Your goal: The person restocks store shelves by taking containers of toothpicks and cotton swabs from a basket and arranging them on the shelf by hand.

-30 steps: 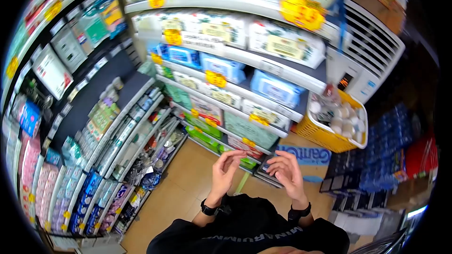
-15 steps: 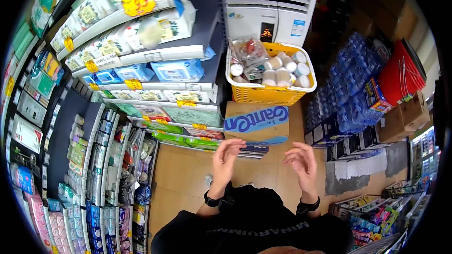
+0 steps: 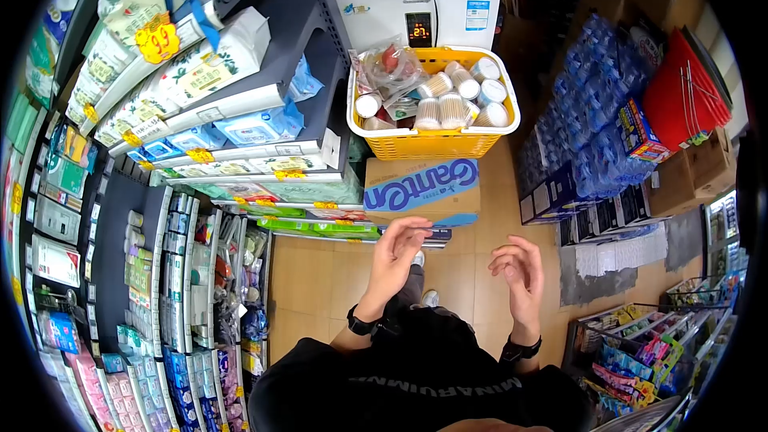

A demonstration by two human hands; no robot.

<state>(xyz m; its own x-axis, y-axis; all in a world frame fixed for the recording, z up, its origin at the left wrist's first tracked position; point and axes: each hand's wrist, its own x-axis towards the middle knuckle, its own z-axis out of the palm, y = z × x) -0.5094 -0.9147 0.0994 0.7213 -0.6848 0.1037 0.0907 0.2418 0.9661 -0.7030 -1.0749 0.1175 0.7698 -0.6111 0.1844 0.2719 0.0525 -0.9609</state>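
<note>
My left hand (image 3: 394, 260) is raised in front of my body, fingers loosely curved and apart, holding nothing. To its right, my right hand (image 3: 518, 278) is also in the air, fingers bent and parted, with nothing in it. Each wrist wears a black band. Beyond the hands, a cardboard box with blue print (image 3: 422, 190) stands on the floor. On top of it rests a yellow basket (image 3: 432, 146) filled with several round tubs of cotton swabs (image 3: 452, 110) and a clear plastic bag (image 3: 390, 72).
A white air unit (image 3: 416, 8) stands behind the basket. Shelves with wipes and tissue packs (image 3: 260, 126) line the left. Blue bottle packs (image 3: 588, 120) and a red object (image 3: 680, 100) are at the right, above a low goods rack (image 3: 640, 360). Tiled floor (image 3: 312, 280) lies below.
The view has swung right toward the basket, box and air unit, which now sit near the centre. Both hands stay raised and empty. Shoes now show on the floor below.
</note>
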